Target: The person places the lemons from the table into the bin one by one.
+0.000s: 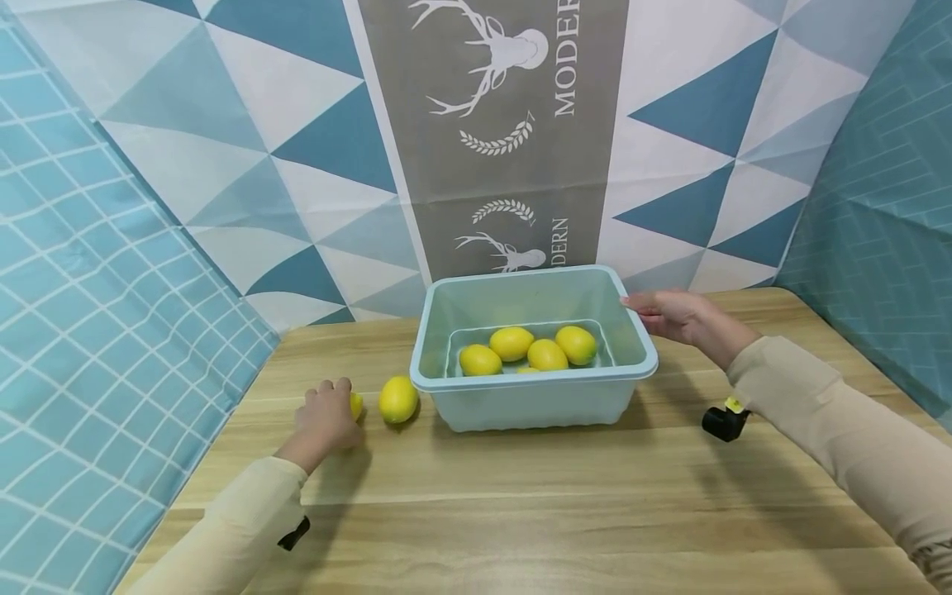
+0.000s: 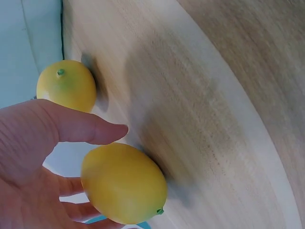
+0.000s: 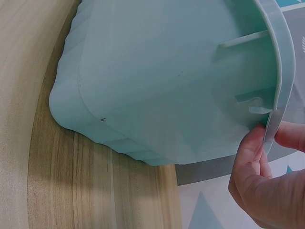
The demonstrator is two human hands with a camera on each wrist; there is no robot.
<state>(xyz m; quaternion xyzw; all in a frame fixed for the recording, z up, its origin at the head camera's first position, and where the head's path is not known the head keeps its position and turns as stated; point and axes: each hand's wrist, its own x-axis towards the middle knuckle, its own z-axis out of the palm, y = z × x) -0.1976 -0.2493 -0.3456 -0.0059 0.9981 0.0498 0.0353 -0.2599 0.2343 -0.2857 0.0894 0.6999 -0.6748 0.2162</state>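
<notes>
My left hand [image 1: 327, 417] is around a yellow lemon [image 2: 124, 183] on the wooden table, left of the bin. In the left wrist view the thumb lies along one side of this lemon and the fingers pass behind it, their tips hidden. A second lemon [image 1: 398, 400] rests between that hand and the bin. My right hand [image 1: 673, 316] pinches the right rim of a light blue plastic bin [image 1: 531, 406], thumb on the inner side and fingers beneath the lip [image 3: 272, 124]. Several lemons [image 1: 547, 354] lie on the bin's floor, one mostly hidden by the front wall.
The wooden table [image 1: 483, 512] runs back to a patterned cloth wall [image 1: 327, 165] close behind the bin. Blue tile-pattern cloth [image 1: 82, 314] hangs along the left edge, and darker teal cloth [image 1: 878, 264] along the right. Black wrist camera mounts [image 1: 725, 421] stick out from the sleeves.
</notes>
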